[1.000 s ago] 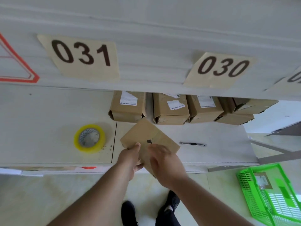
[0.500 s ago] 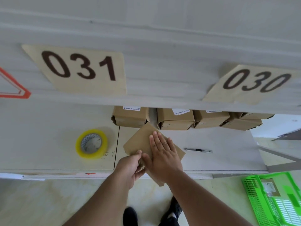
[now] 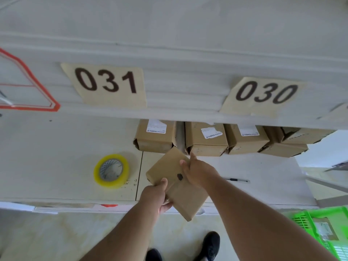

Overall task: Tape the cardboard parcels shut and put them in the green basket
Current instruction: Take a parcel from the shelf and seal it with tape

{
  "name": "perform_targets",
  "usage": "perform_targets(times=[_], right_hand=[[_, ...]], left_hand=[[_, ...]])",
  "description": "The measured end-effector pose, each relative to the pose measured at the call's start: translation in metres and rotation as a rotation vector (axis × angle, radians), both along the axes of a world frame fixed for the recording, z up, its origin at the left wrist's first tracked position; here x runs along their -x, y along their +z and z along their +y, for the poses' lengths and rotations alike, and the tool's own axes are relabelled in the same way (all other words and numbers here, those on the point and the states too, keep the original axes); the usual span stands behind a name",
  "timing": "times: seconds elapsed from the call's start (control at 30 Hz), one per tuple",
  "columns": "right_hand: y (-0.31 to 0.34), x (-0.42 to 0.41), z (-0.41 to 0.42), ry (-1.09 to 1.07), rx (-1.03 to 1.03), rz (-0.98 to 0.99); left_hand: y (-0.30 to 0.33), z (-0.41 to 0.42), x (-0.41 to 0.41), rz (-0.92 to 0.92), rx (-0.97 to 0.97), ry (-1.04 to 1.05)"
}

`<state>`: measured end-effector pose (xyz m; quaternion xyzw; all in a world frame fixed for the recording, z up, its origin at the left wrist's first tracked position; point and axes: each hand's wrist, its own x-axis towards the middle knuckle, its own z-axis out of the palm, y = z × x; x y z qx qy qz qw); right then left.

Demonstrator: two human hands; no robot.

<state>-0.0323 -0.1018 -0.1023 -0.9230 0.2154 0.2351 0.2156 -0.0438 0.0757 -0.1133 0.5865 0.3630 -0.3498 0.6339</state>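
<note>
Cardboard parcel [image 3: 170,171] in left hand [image 3: 156,197] grip, right hand [image 3: 199,171] on its edge

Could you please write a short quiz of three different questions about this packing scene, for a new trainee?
1. True or false: the tape roll lies on the table, in neither hand.
2. Which hand grips the near-left edge of the flat parcel? A) left hand B) right hand
3. Fill in: the green basket stands at the lower ____ of the view.

Key: 1 true; 2 A; 3 right.
</note>
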Motion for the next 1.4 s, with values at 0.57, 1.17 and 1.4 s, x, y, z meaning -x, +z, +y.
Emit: perform_targets(times=[0.57,1.17,1.4], right_hand=[[0.016,0.118,0.064,0.477,0.218,-0.445],[0.015,0.052,0.049,0.122,0.131,-0.238],[0.022,0.037,0.035,-0.006,0.046,-0.175]], left_hand=[[0.032,-0.007,0.025,-0.038,0.065,-0.065],[0.024,0.015,0.011,-0.187,-0.048,-0.394],[0.034,0.007,0.012,-0.144,-0.108,-0.347]])
